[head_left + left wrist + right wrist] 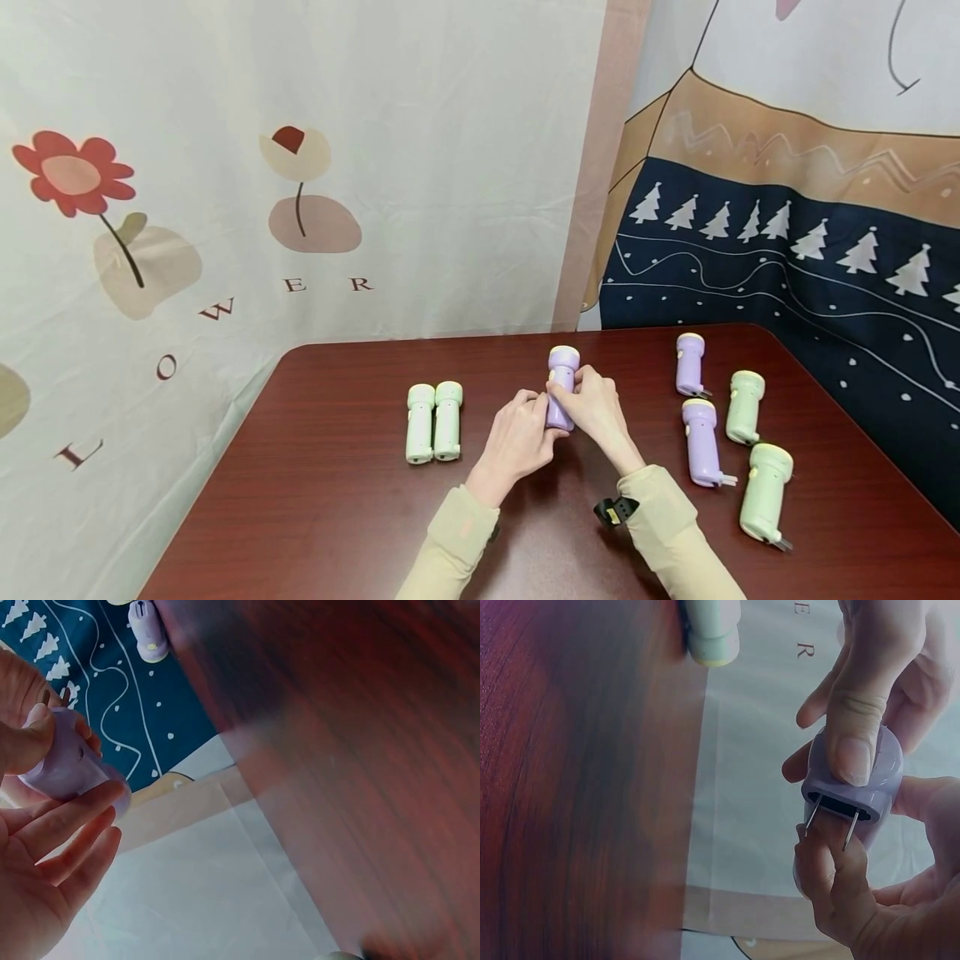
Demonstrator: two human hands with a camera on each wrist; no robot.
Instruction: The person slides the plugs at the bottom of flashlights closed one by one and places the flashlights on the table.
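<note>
Both hands hold a purple flashlight (563, 367) above the table, lens end away from the person. The left hand (519, 435) grips it from the left; in the right wrist view its thumb (853, 759) presses on the flashlight's base. From the other side the right hand (597, 406) holds the body, with curled fingertips (845, 881) at the two metal prongs (852, 829) that stick out of the slot in the base. The left wrist view shows the same flashlight (75, 761) between the hands, partly hidden by fingers.
To the left, two pale green flashlights (447, 421) stand side by side. At right are two purple flashlights (702, 446) and two green flashlights (767, 492), some with prongs out. The dark red table (337, 500) meets a printed cloth (450, 167) behind.
</note>
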